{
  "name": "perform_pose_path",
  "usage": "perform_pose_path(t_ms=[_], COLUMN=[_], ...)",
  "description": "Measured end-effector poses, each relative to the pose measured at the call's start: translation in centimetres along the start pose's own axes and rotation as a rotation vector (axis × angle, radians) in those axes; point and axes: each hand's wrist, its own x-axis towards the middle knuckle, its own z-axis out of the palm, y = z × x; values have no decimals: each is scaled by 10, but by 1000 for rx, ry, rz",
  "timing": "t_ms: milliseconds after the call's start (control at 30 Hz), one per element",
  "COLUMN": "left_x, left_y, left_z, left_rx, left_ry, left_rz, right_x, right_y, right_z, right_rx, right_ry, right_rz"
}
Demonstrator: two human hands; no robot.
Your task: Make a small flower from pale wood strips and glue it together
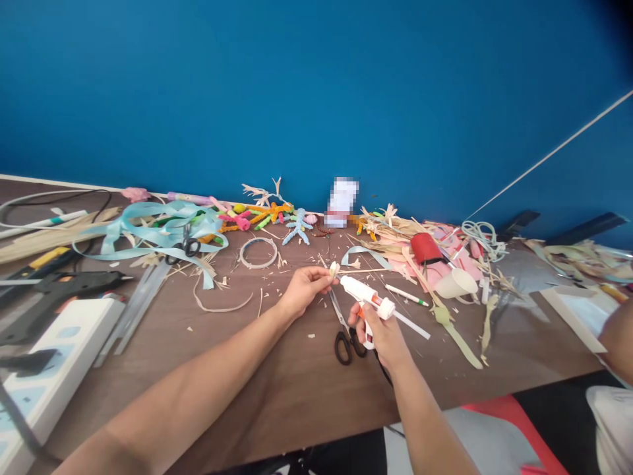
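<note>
Over the middle of the brown table, my left hand (307, 290) pinches a small pale cream piece (334, 268), perhaps a curled strip; its exact kind is too small to make out. My right hand (378, 328) is wrapped round the handle of a white glue gun (360, 290), whose nozzle points left, close to the pale piece. Whether the two touch I cannot tell. A clear glue stick (413, 324) sticks out behind the gun. Beneath my hands lies a pair of black-handled scissors (342, 346), blades pointing away, partly hidden by my right hand.
At left are a white power strip (64, 369), a black glue gun (64, 284), glue sticks (136, 310) and blue ribbon (148, 224). A ring (258, 265) lies mid-table. A red roll (426, 249) and paper cup (457, 284) stand right. Another person's arm (618, 336) reaches in at far right.
</note>
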Motion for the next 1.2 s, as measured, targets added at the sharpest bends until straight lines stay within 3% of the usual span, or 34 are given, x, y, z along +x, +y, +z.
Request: perform_pose_path(t_ms=[933,1033,1100,1200], left_x=[1,0,0,1], left_y=[-1,0,0,0], left_z=[-1,-1,-1,0], left_rx=[-10,-20,-18,-13], left_ry=[26,35,32,33], left_rz=[-18,-46,-53,-47], right_x=[-9,-20,-25,-24], right_y=[3,1,-1,1], right_z=[-1,-25,-49,-84], right_rx=[-25,-206,-475,-940], right_ry=[32,278,456,502], right_rz=[9,-17,-67,-74])
